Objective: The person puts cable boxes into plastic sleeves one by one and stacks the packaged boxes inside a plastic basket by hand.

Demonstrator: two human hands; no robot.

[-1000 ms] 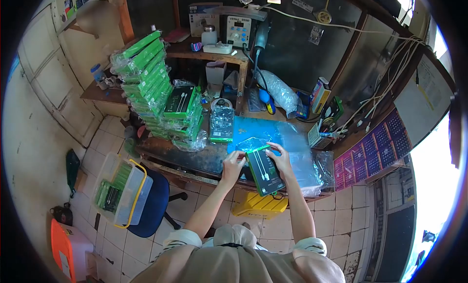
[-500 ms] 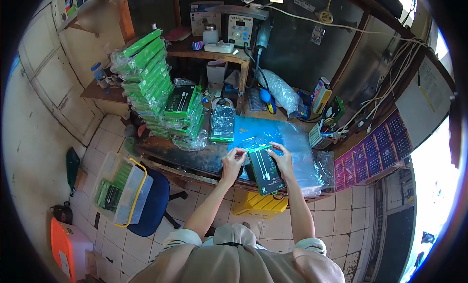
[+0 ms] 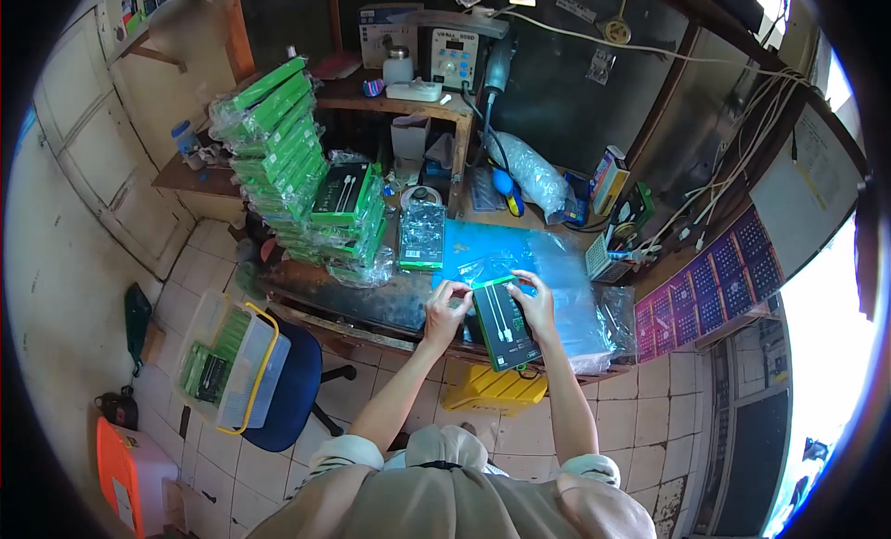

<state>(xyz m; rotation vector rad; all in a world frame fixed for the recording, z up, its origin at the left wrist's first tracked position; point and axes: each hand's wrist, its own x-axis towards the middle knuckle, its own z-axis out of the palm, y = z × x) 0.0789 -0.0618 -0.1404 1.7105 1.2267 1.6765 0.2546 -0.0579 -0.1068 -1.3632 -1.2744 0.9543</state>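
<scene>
A black and green cable box [image 3: 504, 327], with white cables printed on its front, is held tilted over the desk's front edge. My right hand [image 3: 535, 309] grips its upper right corner, thumb on the front face. At the upper left corner, my left hand [image 3: 445, 309] has its fingers pinched together against the box's edge; whether they also hold thin film there is too small to tell. Clear plastic sleeves [image 3: 571, 298] and a blue mat [image 3: 487, 246] lie just beyond the hands. Another wrapped box [image 3: 423, 237] rests left of the mat.
A tall stack of wrapped green boxes [image 3: 278, 154] stands on the left of the desk. Bubble wrap [image 3: 534, 172] and a pen basket [image 3: 608, 259] are at the back right. Below are a yellow stool [image 3: 492, 390] and a clear bin [image 3: 223, 358] on a blue chair [image 3: 288, 390].
Almost nothing differs. My left hand's fingers have shifted very slightly at the box's corner, and the view has moved a touch.
</scene>
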